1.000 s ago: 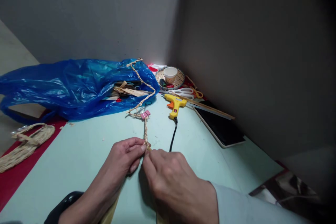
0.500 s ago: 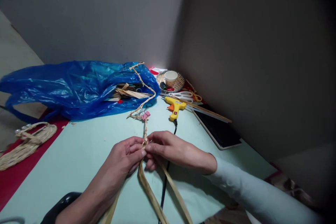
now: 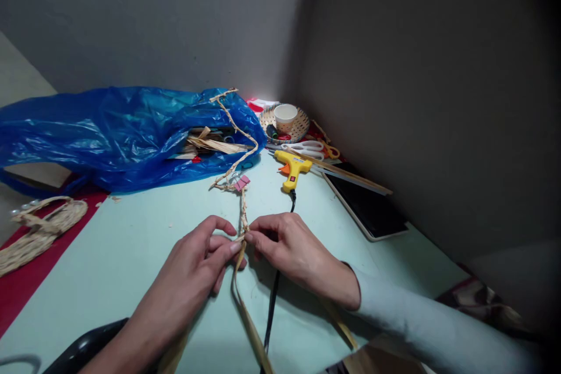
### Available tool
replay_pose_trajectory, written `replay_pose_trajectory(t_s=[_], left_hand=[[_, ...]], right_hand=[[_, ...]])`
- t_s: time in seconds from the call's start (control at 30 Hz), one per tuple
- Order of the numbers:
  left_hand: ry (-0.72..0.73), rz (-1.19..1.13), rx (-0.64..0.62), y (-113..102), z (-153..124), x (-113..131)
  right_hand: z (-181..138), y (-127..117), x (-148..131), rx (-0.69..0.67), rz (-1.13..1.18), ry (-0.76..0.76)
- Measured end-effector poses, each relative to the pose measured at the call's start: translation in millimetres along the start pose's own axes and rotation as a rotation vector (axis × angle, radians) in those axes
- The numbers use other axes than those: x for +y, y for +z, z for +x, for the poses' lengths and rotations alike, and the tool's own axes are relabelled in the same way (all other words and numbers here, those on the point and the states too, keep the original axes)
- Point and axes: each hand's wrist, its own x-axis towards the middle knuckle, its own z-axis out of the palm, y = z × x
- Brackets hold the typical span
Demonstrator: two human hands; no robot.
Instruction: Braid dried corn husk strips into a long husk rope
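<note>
A thin braided straw cord point(image 3: 242, 210) runs across the pale green table point(image 3: 131, 245) from a pink binder clip point(image 3: 241, 182) toward me. My left hand point(image 3: 199, 260) and my right hand point(image 3: 291, 248) meet at the cord's near end, both pinching the braid between thumb and fingers. Loose flat straw strips point(image 3: 245, 315) trail from that point down toward me. One strip passes under my right wrist.
A blue plastic bag point(image 3: 114, 134) holding straw lies at the back left. A yellow glue gun point(image 3: 293, 169), with its black cable point(image 3: 272, 310), scissors point(image 3: 307, 149), a woven tray with a white cup point(image 3: 286, 114), and a tablet point(image 3: 368, 210) sit by the right wall. A woven straw piece point(image 3: 39, 231) rests on red cloth at the left.
My right hand swung from over the braid end to the right side, wrist lowered to the table, uncovering the loose strips. The view shifted slightly.
</note>
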Motion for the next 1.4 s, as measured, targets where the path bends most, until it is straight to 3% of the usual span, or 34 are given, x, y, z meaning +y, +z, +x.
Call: replay_pose_trajectory(t_s=[0.1,0.17,0.33,0.4,0.53,0.67,0.8,1.0,1.07,1.4], left_hand=[[0.058,0.268,0.081,-6,-5,4],[0.172,0.430,0.174,-6,-11,6],[0.741,0.923,0.367,12,-24,-7],[0.885,1.130,0.412,21,-25,-13],[0.965,1.342,0.484,37,-24,-16],[0.982,1.393,0.506,46,-27,-12],[0.900,1.089,0.393,39,-29,-4],[0.270,0.426,0.238,8,-17,12],[0.131,0.258,0.202,5,-12,14],[-0.091,-0.454,-0.020,13,0,8]], right_hand=[[0,2,2,0.023,0.047,0.010],[0,4,2,0.031,0.088,0.019],[1,9,4,-0.015,0.327,0.008],[3,10,6,-0.041,0.389,0.010],[4,9,9,-0.094,0.403,-0.001],[4,9,14,-0.101,0.388,0.011],[4,8,15,-0.157,0.512,0.075],[1,0,4,-0.201,0.672,0.087],[-1,-3,1,-0.202,0.639,0.077],[-3,0,5,-0.157,0.519,0.001]])
